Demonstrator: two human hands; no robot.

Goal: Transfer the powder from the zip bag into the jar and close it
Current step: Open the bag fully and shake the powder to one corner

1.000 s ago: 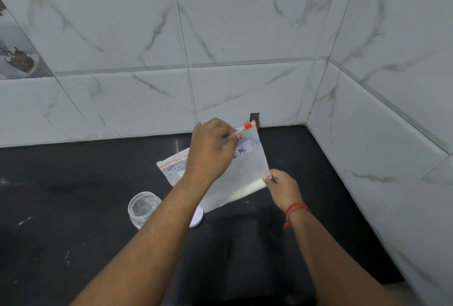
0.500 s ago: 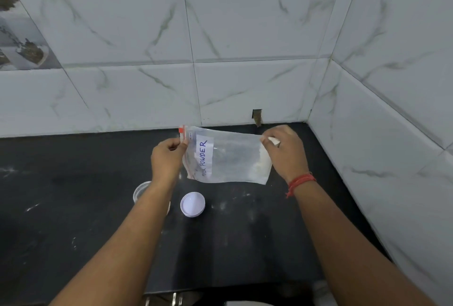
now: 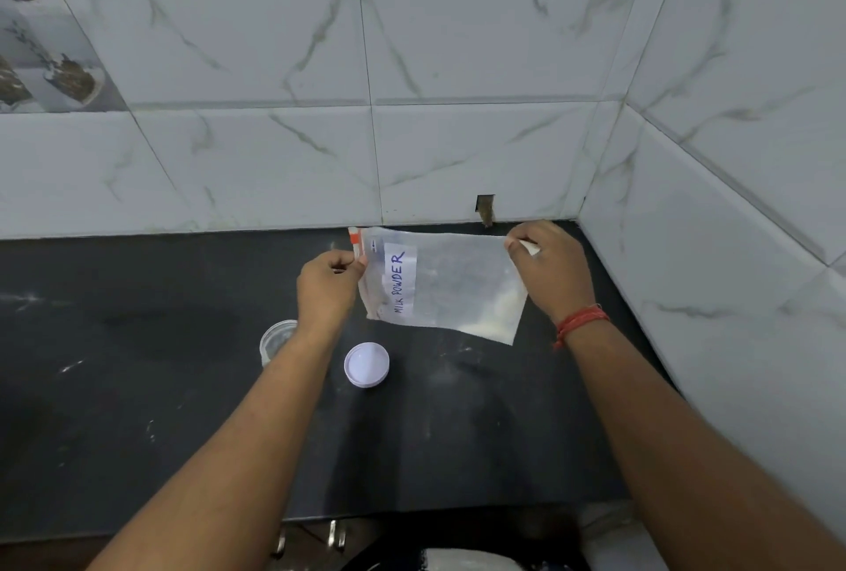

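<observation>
Hands hold a zip bag (image 3: pixel 453 286) up above the black counter (image 3: pixel 137 364), a little right of the frame's centre. The left hand (image 3: pixel 327 289) pinches the bag's zip end, where an orange strip shows, with its fingers curled tight together. The right hand (image 3: pixel 551 270) grips the opposite end, at the top right corner of the bag, fingers closed on the plastic; a red thread (image 3: pixel 581 323) circles that wrist. The bag lies sideways between the two hands, zip end to the left, with a white label reading MILK POWDER running up its left part. Pale powder (image 3: pixel 501 309) gathers in the bag's lower right corner, near the right hand.

Below the left wrist, left of centre, stands a clear jar (image 3: pixel 274 339), open, partly hidden by the forearm. Just to its right a white lid (image 3: pixel 366 364) lies on the counter, apart from the jar. White specks dust the counter around them. Marble-look tile walls (image 3: pixel 458 67) fill the upper frame and the right side.
</observation>
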